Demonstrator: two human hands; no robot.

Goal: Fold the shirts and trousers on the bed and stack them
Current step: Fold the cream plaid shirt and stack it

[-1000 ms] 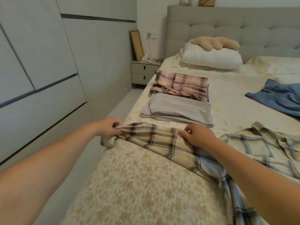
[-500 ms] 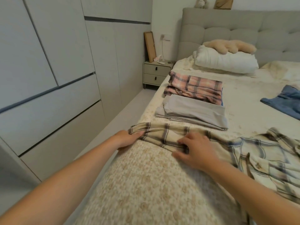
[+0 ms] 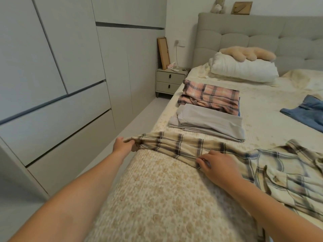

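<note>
Nearest, bedspread: my two bare forearms reach forward over the beige patterned bed [image 3: 157,198], which fills the low middle of my head view.
Right hand: my right hand [image 3: 215,164] lies on the cream plaid shirt [image 3: 262,165], fingers curled, pinching a fold of cloth at the near edge of the sleeve.
Left hand: my left hand [image 3: 123,144] sits at the bed's left edge, fingers and thumb closed round the end of that same sleeve.
Sleeve: it runs as a bunched band across the bed between my two hands.
Shirt body: the rest of the plaid shirt spreads rumpled to the right, collar and button placket showing, not yet folded.
Beyond the sleeve: folded grey trousers [image 3: 208,122] lie flat near the left edge of the bed, just past the sleeve.
Next back: a folded pink plaid garment [image 3: 209,96] lies behind the grey one, touching it; a sliver of blue shows under its right side.
Right side: a blue garment [image 3: 307,114] lies unfolded, well apart from the stack.
Farthest: a white pillow [image 3: 244,70] with a tan plush toy [image 3: 248,53] on top, against the grey headboard [image 3: 262,32].
Left of bed: a nightstand [image 3: 170,82] and white wardrobe [image 3: 52,67].
</note>
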